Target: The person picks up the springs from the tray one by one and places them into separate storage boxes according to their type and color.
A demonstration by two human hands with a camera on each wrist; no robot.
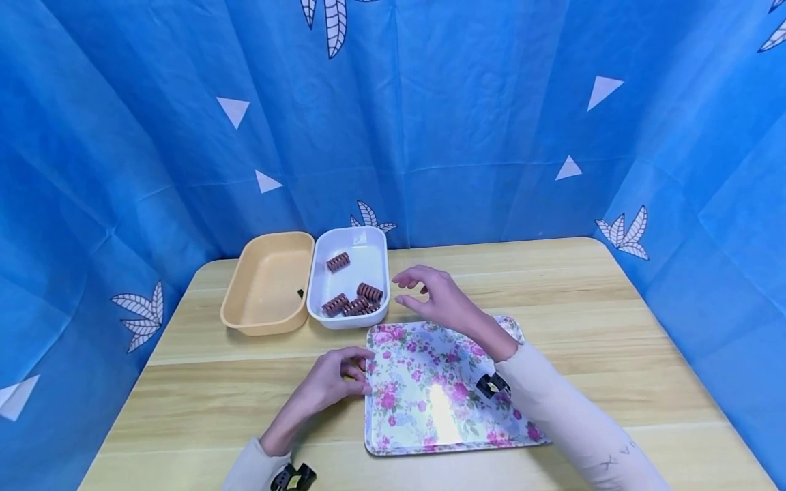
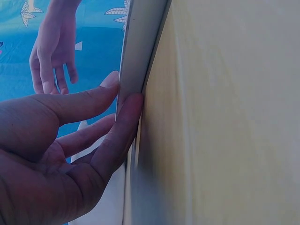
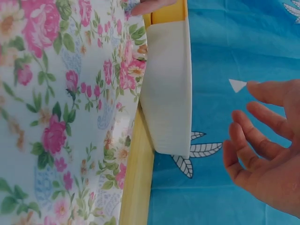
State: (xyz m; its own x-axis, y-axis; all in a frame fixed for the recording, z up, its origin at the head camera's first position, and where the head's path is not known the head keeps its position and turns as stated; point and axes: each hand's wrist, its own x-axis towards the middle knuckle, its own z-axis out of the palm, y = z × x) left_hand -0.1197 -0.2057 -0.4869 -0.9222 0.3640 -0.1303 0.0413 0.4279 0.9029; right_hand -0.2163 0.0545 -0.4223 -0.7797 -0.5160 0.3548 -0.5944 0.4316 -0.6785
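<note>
My left hand (image 1: 336, 378) is at the left edge of a flat tray (image 1: 413, 402) with pink flowers printed on white. In the left wrist view, the thumb and a finger (image 2: 125, 123) pinch the tray's rim (image 2: 137, 51). My right hand (image 1: 443, 300) hovers over the tray's far side, just right of a white plastic bin (image 1: 362, 235). Its fingers are loosely bent with nothing between them, as the right wrist view also shows. Inside the white bin lie several brown coil springs (image 1: 338, 262), most bunched at its near end.
A pale orange bin (image 1: 264, 273) stands against the white bin's left side, with a small black piece (image 1: 300, 293) inside. Both bins are at the back left of the wooden table (image 1: 614, 382). Blue curtains (image 1: 479, 123) hang behind and at both sides.
</note>
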